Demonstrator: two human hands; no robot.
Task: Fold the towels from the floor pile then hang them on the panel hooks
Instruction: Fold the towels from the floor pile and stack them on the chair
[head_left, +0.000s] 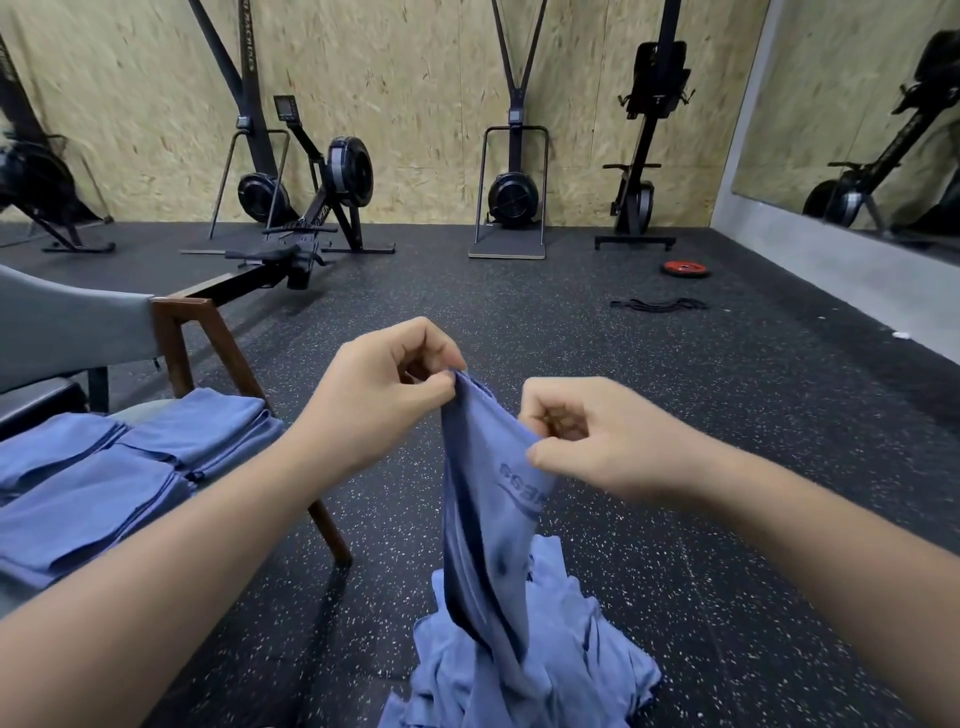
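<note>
Left grip (384, 400): fingers curled, thumb and forefinger pinching the top corner of the held towel.
Right grip (587, 436): fingers curled, pinching the same towel's upper edge, near the left and a little lower.
Held towel (488, 525): blue with printed lettering, hanging bunched from both grips, its lower end reaching the pile.
Floor pile (545, 670): crumpled blue towels on the speckled floor (701, 467), directly below the hands.
Folded towels (104, 483): laid flat in stacks on the chair (197, 338) at left.
Behind: rowing machines (322, 208) by the chipboard wall (415, 78).

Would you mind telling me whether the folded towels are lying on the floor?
No, the folded towels lie on the chair seat, while only the unfolded pile is on the floor.
</note>
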